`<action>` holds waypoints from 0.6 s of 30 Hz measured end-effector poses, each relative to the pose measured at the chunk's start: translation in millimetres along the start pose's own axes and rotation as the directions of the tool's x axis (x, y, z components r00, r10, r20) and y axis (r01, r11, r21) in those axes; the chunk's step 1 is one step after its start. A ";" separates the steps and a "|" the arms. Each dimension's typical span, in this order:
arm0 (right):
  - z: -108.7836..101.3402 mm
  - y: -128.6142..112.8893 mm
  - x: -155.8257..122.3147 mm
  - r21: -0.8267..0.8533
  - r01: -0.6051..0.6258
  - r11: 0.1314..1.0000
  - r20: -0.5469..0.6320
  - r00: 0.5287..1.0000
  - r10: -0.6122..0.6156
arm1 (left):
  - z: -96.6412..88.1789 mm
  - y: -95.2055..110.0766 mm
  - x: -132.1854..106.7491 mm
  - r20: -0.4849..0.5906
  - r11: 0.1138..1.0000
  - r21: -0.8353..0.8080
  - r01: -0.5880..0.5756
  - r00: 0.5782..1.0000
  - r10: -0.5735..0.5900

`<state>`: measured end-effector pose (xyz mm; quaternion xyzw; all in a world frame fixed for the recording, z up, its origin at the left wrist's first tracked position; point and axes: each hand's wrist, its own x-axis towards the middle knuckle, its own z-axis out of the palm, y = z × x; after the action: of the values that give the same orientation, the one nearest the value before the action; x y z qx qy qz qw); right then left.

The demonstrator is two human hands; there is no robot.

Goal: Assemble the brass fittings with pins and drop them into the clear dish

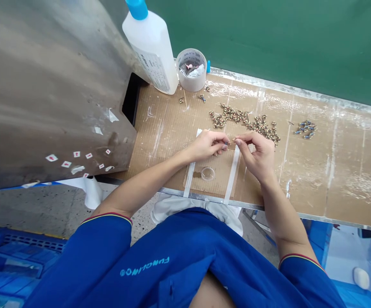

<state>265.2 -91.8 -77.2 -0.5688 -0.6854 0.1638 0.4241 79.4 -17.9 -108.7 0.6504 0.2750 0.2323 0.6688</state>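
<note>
My left hand [208,144] is closed in a pinch above the cardboard-covered table. A small part with a bit of blue shows at its fingertips, mostly hidden. My right hand [256,155] pinches a thin wooden stick [232,142] like a toothpick, its tip reaching the left fingertips. Just beyond the hands lies a loose pile of small brass-coloured metal parts [233,114]. Off to the right is a smaller group of similar parts with blue on them [305,128]. Below my left hand a small clear round dish [207,173] rests on a taped cardboard piece [217,186].
A white bottle with a blue cap [155,51] stands at the back left beside a tape-roll core [192,81] holding scraps. Another thin stick [185,99] lies near it. A metal panel [60,85] with small arrow stickers rises at left.
</note>
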 end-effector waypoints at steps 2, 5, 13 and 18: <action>0.2 -0.9 0.0 0.003 -0.001 1.000 0.014 1.000 0.001 | 0.3 -0.9 0.0 -0.001 1.000 0.002 0.008 1.000 -0.008; 0.1 -0.7 0.3 0.039 -0.017 0.999 0.025 1.000 0.016 | 1.3 -1.6 0.0 -0.007 1.000 0.005 0.014 1.000 -0.014; -5.3 -4.3 -0.3 0.348 -0.119 0.930 0.008 0.992 0.124 | -8.1 7.5 -0.9 -0.028 0.994 0.106 -0.007 1.000 0.010; 3.7 -23.9 -3.8 0.486 -0.007 0.874 0.300 0.941 -0.159 | -23.1 12.9 -0.5 -0.132 0.991 0.137 0.000 0.991 0.018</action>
<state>247.0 -101.6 -64.0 -0.3824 -0.7066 0.4045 0.4369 64.2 -0.4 -95.9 0.6791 0.3313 0.2588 0.6017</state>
